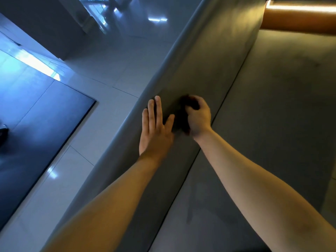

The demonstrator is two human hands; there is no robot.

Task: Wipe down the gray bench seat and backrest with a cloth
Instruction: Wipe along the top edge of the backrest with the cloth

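The gray bench backrest (205, 66) runs diagonally from lower left to upper right, with the seat (283, 110) to its right. My left hand (156, 130) lies flat on the backrest near its top edge, fingers straight. Just to its right, my right hand (199, 117) grips a dark cloth (183, 113) and holds it against the backrest. The cloth is blurred and partly hidden under my fingers.
An orange-brown padded panel (298, 17) crosses the bench at the upper right. Beyond the backrest's top edge lies a glossy tiled floor (112, 66) with a dark mat (36, 128). A dark shoe-like object (3, 131) shows at the left edge.
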